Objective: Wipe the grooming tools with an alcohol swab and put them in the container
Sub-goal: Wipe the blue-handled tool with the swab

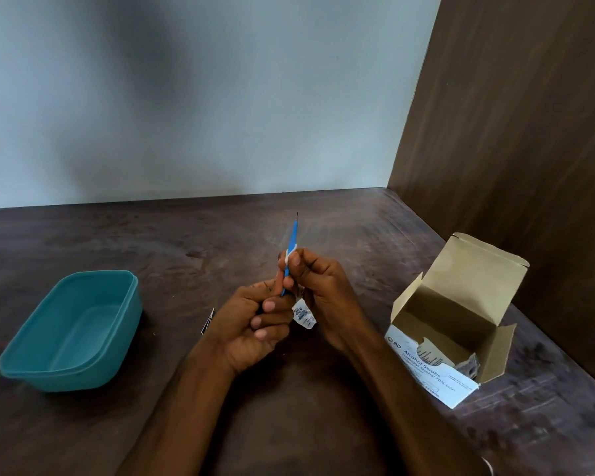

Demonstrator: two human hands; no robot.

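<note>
We pinch the blue tool (292,242) in both hands (255,321) (327,290); teal container (73,338) left, open swab box (461,324) right.

Slim blue grooming tool (292,242) upright, white swab (287,258) around it, empty teal container (73,329) left

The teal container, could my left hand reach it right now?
Probably yes. The teal container sits open on that side with bare table between, but the left hand is gripping the blue tool.
</note>
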